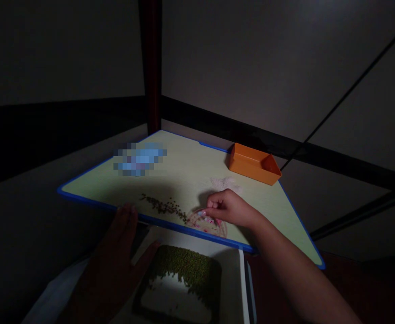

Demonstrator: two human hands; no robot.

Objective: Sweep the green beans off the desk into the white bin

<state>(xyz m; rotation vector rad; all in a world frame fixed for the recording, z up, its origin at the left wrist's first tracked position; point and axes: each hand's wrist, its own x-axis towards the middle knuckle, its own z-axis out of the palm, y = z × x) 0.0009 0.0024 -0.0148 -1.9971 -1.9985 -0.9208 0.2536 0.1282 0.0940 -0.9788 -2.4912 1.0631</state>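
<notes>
My right hand (230, 208) is closed in a pinch above a round, pink-patterned area (208, 225) near the table's front edge. Whether that is a dish or a print I cannot tell, and what lies between the fingertips is too small to make out. Just left of it, small dark bean-like grains (163, 204) are scattered on the pale tabletop (184, 166). In shadow at the lower left, my left hand (121, 252) has its fingers stretched to the table's blue edge, with the thumb spread over the rim of a white tray (233, 270). Green beans (187, 261) lie inside that tray.
An orange open box (254, 164) stands at the table's back right. A blurred-out blue item (140, 159) lies at the back left. Dark-banded walls (268, 67) rise behind the table, with a reddish post (152, 67) in the corner.
</notes>
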